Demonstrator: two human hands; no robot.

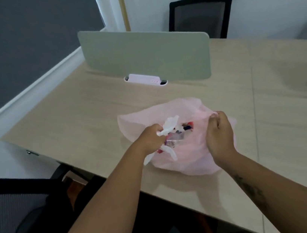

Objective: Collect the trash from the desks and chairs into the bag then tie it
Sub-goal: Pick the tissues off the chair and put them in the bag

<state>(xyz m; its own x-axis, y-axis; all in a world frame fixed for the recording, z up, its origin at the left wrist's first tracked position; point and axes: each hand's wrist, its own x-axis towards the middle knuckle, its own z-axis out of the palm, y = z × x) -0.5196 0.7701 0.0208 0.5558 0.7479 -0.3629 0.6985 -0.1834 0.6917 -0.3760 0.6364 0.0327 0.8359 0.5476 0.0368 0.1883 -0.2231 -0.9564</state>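
Bag (190,160): thin, translucent pink plastic, crumpled, lying on the tabletop (89,113) near its front edge, in front of the green divider panel (146,56); mouth open upward. Trash (177,134): mixed scraps inside the bag, white crumpled paper or film, clear plastic, small red and dark wrappers; a white strip hangs over the near rim.

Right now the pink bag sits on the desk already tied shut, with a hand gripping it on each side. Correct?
Not quite. The head view shows the pink bag open, trash visible inside, not tied. The rest holds: it sits on the desk, left hand and right hand gripping either side.
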